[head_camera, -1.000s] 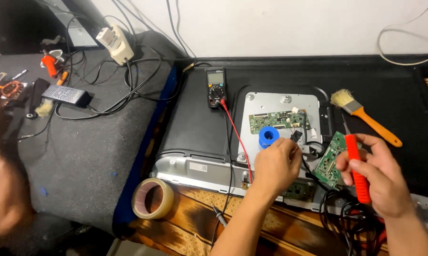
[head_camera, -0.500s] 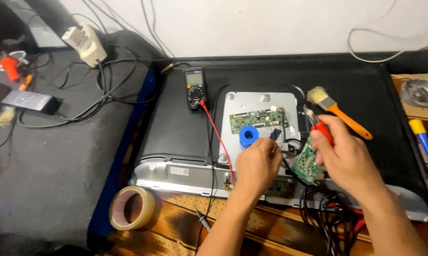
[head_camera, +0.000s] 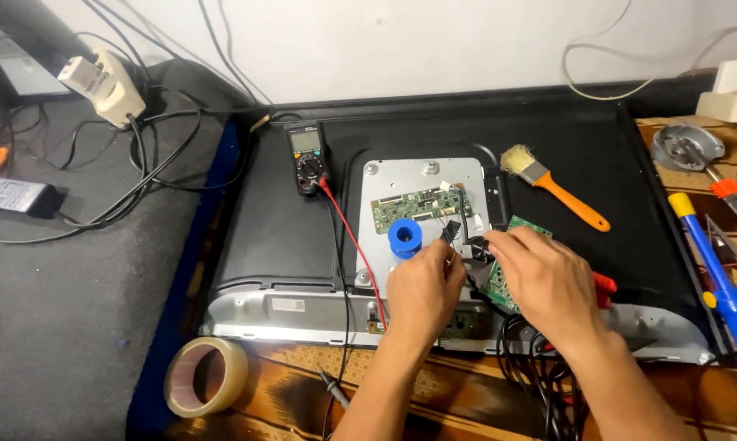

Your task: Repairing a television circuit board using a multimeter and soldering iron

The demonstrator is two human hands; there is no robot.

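Observation:
My left hand (head_camera: 424,290) is closed on a small black probe tip (head_camera: 450,232), just right of a blue solder spool (head_camera: 404,237). My right hand (head_camera: 544,282) lies over a loose green circuit board (head_camera: 497,287), its fingertips at a black connector (head_camera: 476,244). A red-handled tool (head_camera: 604,285) shows under its palm, mostly hidden. Both hands work on the grey metal plate (head_camera: 422,173) on the back of a black monitor (head_camera: 287,237). A narrow green board (head_camera: 417,204) is fixed to that plate. A red lead (head_camera: 348,237) runs from a multimeter (head_camera: 307,158) towards my left wrist.
An orange-handled brush (head_camera: 552,185) lies on the monitor at right. A tape roll (head_camera: 207,376) rests on the wooden table at lower left. Blue and red tools (head_camera: 724,286) lie at the right edge. A power strip (head_camera: 103,86) and tangled cables occupy the grey mat at left.
My right hand has moved left to meet my left hand over the green board, and the red tool is now mostly hidden under it. The camera view shifted right.

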